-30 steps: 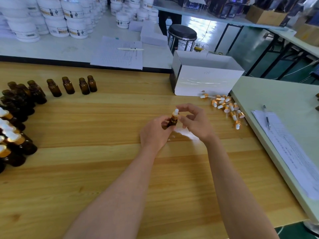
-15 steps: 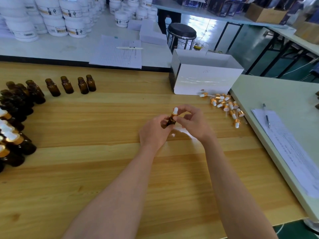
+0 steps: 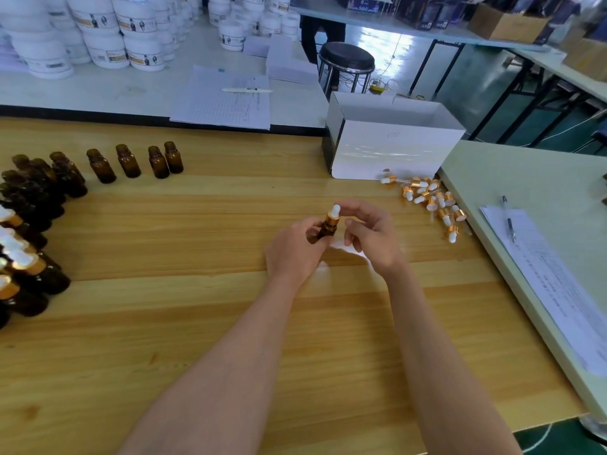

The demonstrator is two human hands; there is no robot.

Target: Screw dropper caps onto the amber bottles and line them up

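My left hand (image 3: 295, 254) grips a small amber bottle (image 3: 323, 232) above the middle of the wooden table (image 3: 197, 323). A dropper cap (image 3: 333, 215) with a gold collar and white bulb sits on its neck. My right hand (image 3: 371, 238) is just right of the cap, fingers loosely curved. Its index fingertip is by the bulb and its thumb is slightly off the collar. Loose dropper caps (image 3: 430, 198) lie in a pile to the right. Uncapped amber bottles (image 3: 131, 162) stand at the back left. Capped bottles (image 3: 26, 267) crowd the left edge.
An open white box (image 3: 391, 149) stands behind the cap pile. A pale side table (image 3: 525, 178) on the right carries papers (image 3: 565, 290) and a pen (image 3: 508, 220). Behind the wooden table are a clipboard sheet (image 3: 226, 100), white tubs (image 3: 105, 37) and a black stool (image 3: 346, 57).
My right hand pinched and turned the cap earlier; now its thumb has come off the collar and the fingers have loosened. My left hand keeps hold of the bottle in the same place.
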